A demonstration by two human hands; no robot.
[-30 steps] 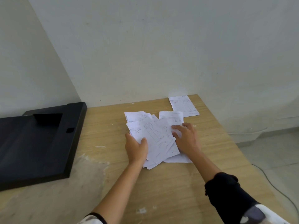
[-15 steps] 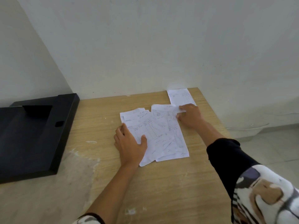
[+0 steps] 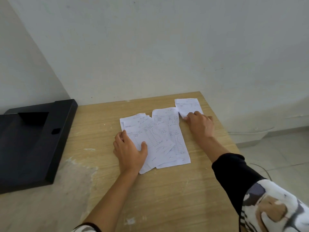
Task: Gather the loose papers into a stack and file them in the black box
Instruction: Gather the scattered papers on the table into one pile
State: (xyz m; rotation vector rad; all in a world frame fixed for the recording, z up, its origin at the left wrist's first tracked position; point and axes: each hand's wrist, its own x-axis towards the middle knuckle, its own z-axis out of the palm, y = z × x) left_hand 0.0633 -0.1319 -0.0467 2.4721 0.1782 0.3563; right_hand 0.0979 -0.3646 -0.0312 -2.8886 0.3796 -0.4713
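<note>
Your left hand (image 3: 129,150) lies flat, fingers spread, pinning the fanned papers (image 3: 155,138) at mid-counter (image 3: 167,195); your right hand (image 3: 199,125) pinches the near corner of 1 stray sheet (image 3: 187,105) beyond them. Step: gathering. Next, draw that sheet onto the pile, square the edges, then carry all to the black box (image 3: 28,144) at far left.

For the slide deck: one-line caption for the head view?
Left hand pins fanned papers; right hand grips the far sheet.

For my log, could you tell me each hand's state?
Left hand: open, flat on the papers.
Right hand: pinching the far sheet.
</note>
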